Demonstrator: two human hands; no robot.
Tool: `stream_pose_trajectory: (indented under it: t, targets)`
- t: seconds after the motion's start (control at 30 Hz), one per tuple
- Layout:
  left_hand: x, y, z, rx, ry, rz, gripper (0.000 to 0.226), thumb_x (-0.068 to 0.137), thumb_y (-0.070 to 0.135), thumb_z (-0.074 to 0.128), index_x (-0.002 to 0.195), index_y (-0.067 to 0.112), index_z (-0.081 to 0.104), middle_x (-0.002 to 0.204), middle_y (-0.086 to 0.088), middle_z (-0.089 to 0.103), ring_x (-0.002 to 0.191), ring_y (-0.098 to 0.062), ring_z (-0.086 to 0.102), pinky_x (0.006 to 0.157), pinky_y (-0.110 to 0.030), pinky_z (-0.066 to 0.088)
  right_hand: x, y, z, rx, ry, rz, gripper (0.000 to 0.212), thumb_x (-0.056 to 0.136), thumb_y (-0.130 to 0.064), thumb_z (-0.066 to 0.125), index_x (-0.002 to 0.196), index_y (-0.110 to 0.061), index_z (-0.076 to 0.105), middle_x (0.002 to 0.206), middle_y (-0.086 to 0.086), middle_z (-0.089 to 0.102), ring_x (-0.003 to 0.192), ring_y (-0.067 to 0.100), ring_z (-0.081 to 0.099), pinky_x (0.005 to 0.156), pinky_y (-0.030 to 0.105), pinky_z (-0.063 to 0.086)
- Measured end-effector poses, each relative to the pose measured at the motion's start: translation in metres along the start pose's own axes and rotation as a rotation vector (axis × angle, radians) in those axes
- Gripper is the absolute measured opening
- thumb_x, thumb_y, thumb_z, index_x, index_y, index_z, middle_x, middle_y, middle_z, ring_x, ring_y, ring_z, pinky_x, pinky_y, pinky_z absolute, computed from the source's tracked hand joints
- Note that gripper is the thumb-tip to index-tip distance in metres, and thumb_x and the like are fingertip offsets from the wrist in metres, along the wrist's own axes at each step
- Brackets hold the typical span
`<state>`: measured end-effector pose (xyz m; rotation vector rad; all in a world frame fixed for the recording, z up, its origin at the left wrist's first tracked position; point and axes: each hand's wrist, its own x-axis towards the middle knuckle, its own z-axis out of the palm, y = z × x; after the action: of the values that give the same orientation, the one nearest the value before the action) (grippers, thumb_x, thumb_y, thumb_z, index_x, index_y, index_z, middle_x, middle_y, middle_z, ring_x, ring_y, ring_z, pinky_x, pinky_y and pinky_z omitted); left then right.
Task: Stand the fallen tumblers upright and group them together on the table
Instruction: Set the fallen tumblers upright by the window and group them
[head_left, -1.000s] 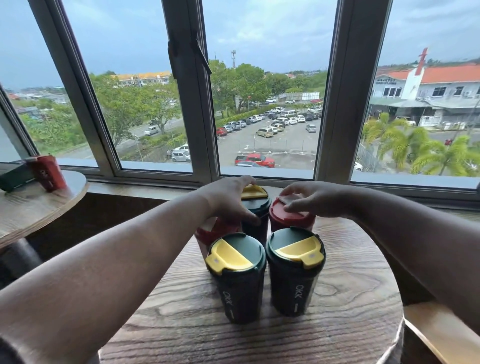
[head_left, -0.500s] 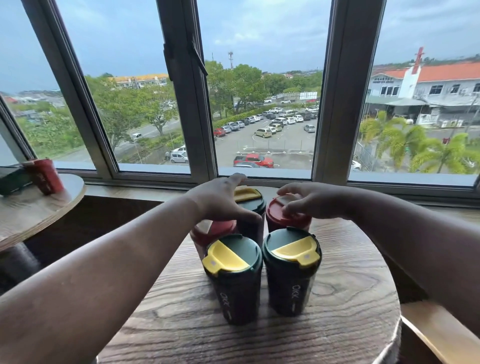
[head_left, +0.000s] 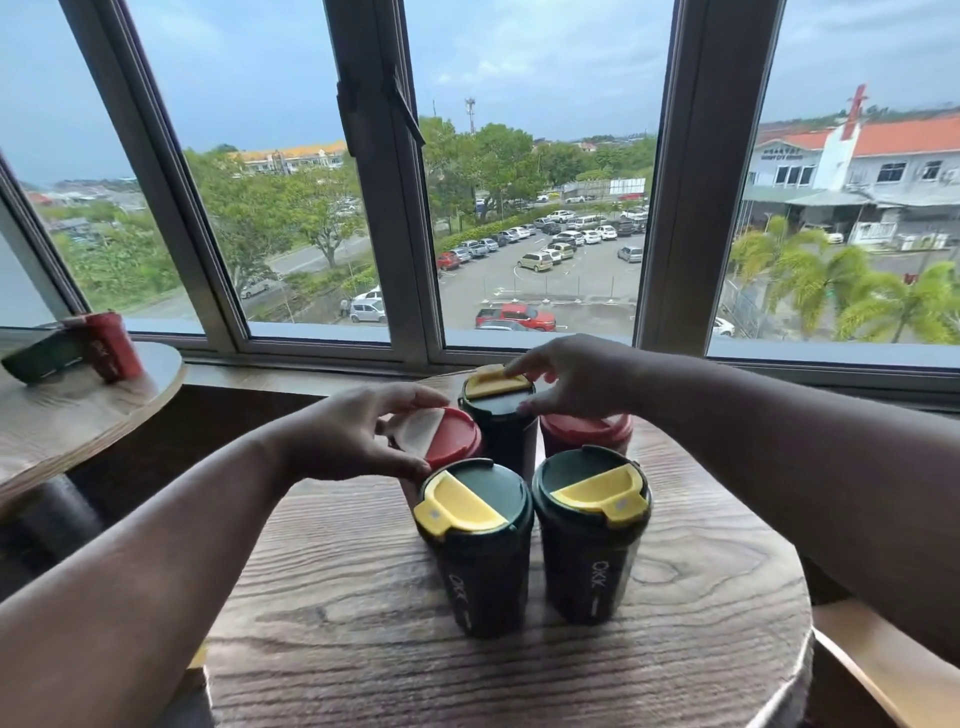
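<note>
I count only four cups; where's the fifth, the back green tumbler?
Head view: back green tumbler stands mid-cluster, farthest back, between two red-lidded tumblers, under the right hand.

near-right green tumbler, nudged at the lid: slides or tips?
The near-right green tumbler is tall and tapers to a narrower base, so a high push probably tips it. The grained wooden table likely resists sliding. Its neighbour, the near-left green tumbler, might stop a leftward fall.

Five tumblers up on my round wooden table, bunched tight. Two dark green ones with yellow flaps in front, a third green at the back, red-lidded ones either side.
</note>
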<state>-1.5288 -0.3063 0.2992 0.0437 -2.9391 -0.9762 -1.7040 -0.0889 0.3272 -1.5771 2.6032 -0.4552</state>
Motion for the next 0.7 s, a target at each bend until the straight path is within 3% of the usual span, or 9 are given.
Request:
stream_pose_trajectory:
  t: [0.2, 0.33, 0.43, 0.5, 0.6, 0.7]
  targets:
    - [-0.002, -0.004, 0.001, 0.046, 0.062, -0.020, 0.099, 0.048, 0.081, 0.077, 0.134, 0.034, 0.059, 0.131, 0.021, 0.060, 0.123, 0.009, 0.052, 0.104, -0.022, 0.046, 0.004, -0.004, 0.007, -0.020, 0.041, 0.022, 0.041, 0.085, -0.039, 0.072, 0.123, -0.024, 0.068, 0.120, 0.003, 0.069, 0.102, 0.018, 0.061, 0.078, 0.024, 0.042]
    - [-0.003, -0.001, 0.002, 0.096, 0.061, -0.017, 0.098, 0.050, 0.079, 0.075, 0.136, 0.034, 0.057, 0.131, 0.025, 0.058, 0.122, 0.013, 0.049, 0.106, -0.023, 0.045, 0.003, -0.004, 0.010, -0.023, 0.056, 0.022, 0.042, 0.084, -0.040, 0.073, 0.122, -0.025, 0.068, 0.116, 0.001, 0.069, 0.091, 0.012, 0.056, 0.075, 0.023, 0.038]
    - [-0.007, 0.003, 0.001, 0.107, 0.060, -0.026, 0.096, 0.052, 0.082, 0.073, 0.136, 0.039, 0.054, 0.132, 0.026, 0.056, 0.122, 0.012, 0.049, 0.107, -0.026, 0.045, -0.001, -0.004, 0.006, 0.007, 0.016, 0.030, 0.053, 0.083, -0.041, 0.073, 0.133, -0.026, 0.059, 0.125, 0.001, 0.065, 0.103, 0.016, 0.058, 0.082, 0.023, 0.039]
    - [-0.014, 0.010, 0.002, 0.121, 0.110, 0.012, 0.081, 0.062, 0.074, 0.073, 0.133, 0.041, 0.054, 0.132, 0.027, 0.056, 0.122, 0.010, 0.050, 0.106, -0.030, 0.044, -0.009, -0.004, 0.003, 0.049, 0.049, 0.037, 0.055, 0.085, -0.040, 0.072, 0.135, -0.025, 0.055, 0.128, 0.002, 0.063, 0.113, 0.018, 0.058, 0.086, 0.024, 0.041]
    - [-0.031, 0.031, 0.011, 0.133, 0.171, 0.167, 0.067, 0.072, 0.063, 0.071, 0.131, 0.035, 0.058, 0.132, 0.021, 0.059, 0.126, 0.002, 0.051, 0.104, -0.029, 0.041, -0.035, -0.008, -0.008, -0.010, 0.216, -0.008, 0.037, 0.087, -0.040, 0.068, 0.119, -0.021, 0.065, 0.121, 0.002, 0.066, 0.112, 0.018, 0.060, 0.090, 0.027, 0.046]
    - [-0.045, 0.052, 0.024, 0.300, 0.130, 0.263, 0.082, 0.067, 0.081, 0.065, 0.137, 0.039, 0.053, 0.139, 0.021, 0.054, 0.133, -0.001, 0.045, 0.110, -0.035, 0.038, -0.073, -0.015, -0.015, 0.047, 0.237, 0.003, 0.027, 0.083, -0.051, 0.063, 0.093, -0.027, 0.070, 0.093, -0.011, 0.069, 0.086, 0.010, 0.064, 0.077, 0.032, 0.053]
